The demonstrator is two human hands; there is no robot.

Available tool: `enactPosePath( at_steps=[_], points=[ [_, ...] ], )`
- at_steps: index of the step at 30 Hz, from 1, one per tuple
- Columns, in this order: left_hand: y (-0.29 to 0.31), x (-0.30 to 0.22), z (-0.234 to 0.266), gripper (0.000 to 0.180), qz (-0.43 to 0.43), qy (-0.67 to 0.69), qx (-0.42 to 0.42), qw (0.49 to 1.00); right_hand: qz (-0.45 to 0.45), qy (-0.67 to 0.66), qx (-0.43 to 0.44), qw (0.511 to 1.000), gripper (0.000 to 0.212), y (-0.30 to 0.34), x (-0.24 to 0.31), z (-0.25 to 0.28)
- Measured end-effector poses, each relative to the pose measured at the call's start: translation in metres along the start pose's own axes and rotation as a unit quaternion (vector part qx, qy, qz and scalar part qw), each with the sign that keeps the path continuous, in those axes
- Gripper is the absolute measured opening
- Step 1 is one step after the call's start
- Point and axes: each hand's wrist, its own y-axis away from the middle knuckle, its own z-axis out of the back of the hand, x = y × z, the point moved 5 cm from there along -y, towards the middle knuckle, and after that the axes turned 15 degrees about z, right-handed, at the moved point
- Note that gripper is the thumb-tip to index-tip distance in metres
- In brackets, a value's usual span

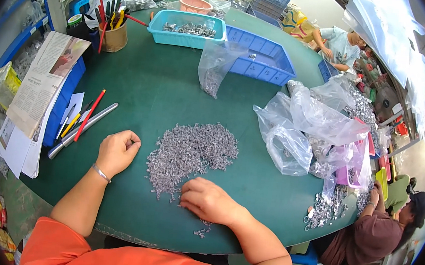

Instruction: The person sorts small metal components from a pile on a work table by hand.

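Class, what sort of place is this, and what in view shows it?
Probably a small-parts workshop: a heap of tiny grey pieces lies on the green table, a turquoise basket of shiny pieces stands beyond it, and a co-worker sits at the table's edge.

"Where was the right hand (206,199)?"

"It touched the heap of small grey pieces (192,151), on the side toward the surface's (150,84) near edge."

"And the left hand (116,153)?"

"It was curled beside the heap; a turquoise basket (178,41) stood near the far edge."
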Motion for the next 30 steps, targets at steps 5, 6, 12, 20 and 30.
enactPosePath(
  at_steps=[5,6,12,20,30],
  points=[
    [-0.005,-0.002,-0.004,0.009,-0.018,-0.012,-0.007,1.0,-0.007,-0.028,-0.012,1.0,0.017,0.0,-0.006,0.011],
    [-0.006,-0.005,-0.002,0.01,-0.016,-0.021,-0.006,1.0,0.005,-0.024,0.03,0.999,0.019,-0.003,-0.003,0.009],
    [-0.011,-0.004,-0.001,0.011,0.006,-0.022,0.002,1.0,-0.129,-0.004,-0.086,0.988,0.017,0.019,-0.035,0.039],
    [-0.01,-0.001,-0.001,0.013,0.011,-0.032,0.007,0.999,-0.151,0.023,-0.07,0.986,0.017,0.023,-0.03,0.045],
    [-0.011,0.001,-0.002,0.013,0.002,-0.025,0.015,1.0,-0.118,0.043,0.001,0.992,0.011,0.021,-0.026,0.036]
  ],
)
